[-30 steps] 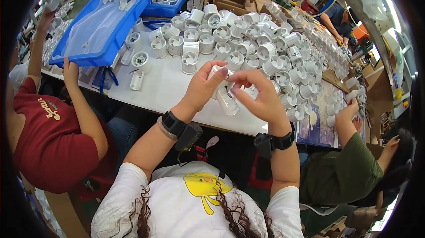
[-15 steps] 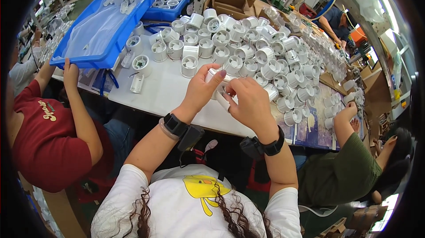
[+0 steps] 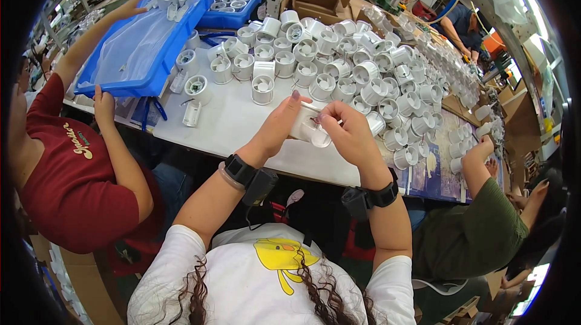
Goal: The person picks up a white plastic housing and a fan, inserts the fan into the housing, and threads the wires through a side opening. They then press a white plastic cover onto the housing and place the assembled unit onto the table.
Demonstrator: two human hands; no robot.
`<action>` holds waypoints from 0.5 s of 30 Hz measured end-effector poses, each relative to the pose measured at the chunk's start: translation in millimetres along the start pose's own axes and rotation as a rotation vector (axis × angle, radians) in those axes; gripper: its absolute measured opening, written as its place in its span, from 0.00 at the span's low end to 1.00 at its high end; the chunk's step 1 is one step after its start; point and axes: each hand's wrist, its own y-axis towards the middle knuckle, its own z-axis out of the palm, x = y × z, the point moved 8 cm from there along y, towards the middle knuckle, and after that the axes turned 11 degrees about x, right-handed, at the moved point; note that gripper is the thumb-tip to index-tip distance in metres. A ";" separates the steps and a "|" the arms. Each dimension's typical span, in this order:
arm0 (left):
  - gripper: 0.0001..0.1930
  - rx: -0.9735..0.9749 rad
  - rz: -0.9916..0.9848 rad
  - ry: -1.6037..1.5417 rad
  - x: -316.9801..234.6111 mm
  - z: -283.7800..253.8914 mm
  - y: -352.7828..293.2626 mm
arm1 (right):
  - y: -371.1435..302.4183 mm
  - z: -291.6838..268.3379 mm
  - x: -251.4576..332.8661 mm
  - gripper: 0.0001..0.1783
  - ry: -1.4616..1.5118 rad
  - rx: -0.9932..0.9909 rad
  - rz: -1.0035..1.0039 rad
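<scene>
White round-ended plastic housing (image 3: pixel 307 129) is held above white counter (image 3: pixel 242 137) by closed left hand (image 3: pixel 273 126) | housing is touched by right hand (image 3: pixel 354 136), fingers bent, grip unclear

Clear tabletop (image 3: pixel 236 116) L of hands (image 3: pixel 272 130), but white housings (image 3: pixel 365 73) block rear & R

You have a small white plastic housing (image 3: pixel 304 127) raised over the near part of the counter (image 3: pixel 233 116). It sits tilted, its rounded, cup-like end pointing down toward you and slightly right. Your left hand (image 3: pixel 276 124) grips its left side, thumb along the top. At its right side, your right hand (image 3: pixel 351 133) bunches its fingertips beside a thin dark strand (image 3: pixel 314 120); whether they pinch it is unclear. Your fingers hide part of the housing's upper end.
</scene>
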 end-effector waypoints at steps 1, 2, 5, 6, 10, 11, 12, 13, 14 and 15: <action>0.29 0.015 0.020 -0.006 2.8 -1.1 -0.2 | -1.5 -1.2 0.4 0.07 -0.004 0.000 0.001; 0.32 0.030 0.039 -0.013 3.4 -0.8 -0.9 | -2.8 -2.8 0.6 0.07 -0.008 -0.002 0.003; 0.39 0.067 0.364 0.368 -22.8 5.4 -13.2 | -5.8 -4.2 5.0 0.07 -0.040 0.007 0.010; 0.43 0.083 0.528 0.558 -34.1 12.9 -20.4 | -6.5 -4.1 6.3 0.07 -0.055 0.015 0.013; 0.48 0.109 0.685 1.147 -62.6 46.4 -33.7 | -9.5 -3.0 9.7 0.07 -0.047 0.018 -0.029; 0.48 0.110 0.682 1.146 -61.4 45.7 -33.4 | -10.2 -3.2 10.2 0.07 -0.045 0.019 -0.026; 0.46 0.124 0.642 1.115 -58.5 43.3 -30.9 | -10.1 -2.5 11.2 0.07 -0.032 0.038 -0.020; 0.44 0.138 0.602 1.083 -55.8 41.2 -28.7 | -10.1 -2.0 12.3 0.07 -0.020 0.056 -0.014; 0.42 0.151 0.563 1.051 -53.6 39.4 -26.8 | -10.0 -1.4 13.1 0.08 -0.007 0.074 -0.009; 0.42 0.151 0.562 1.051 -53.8 38.3 -26.9 | -9.7 -2.4 13.9 0.08 -0.007 0.075 -0.008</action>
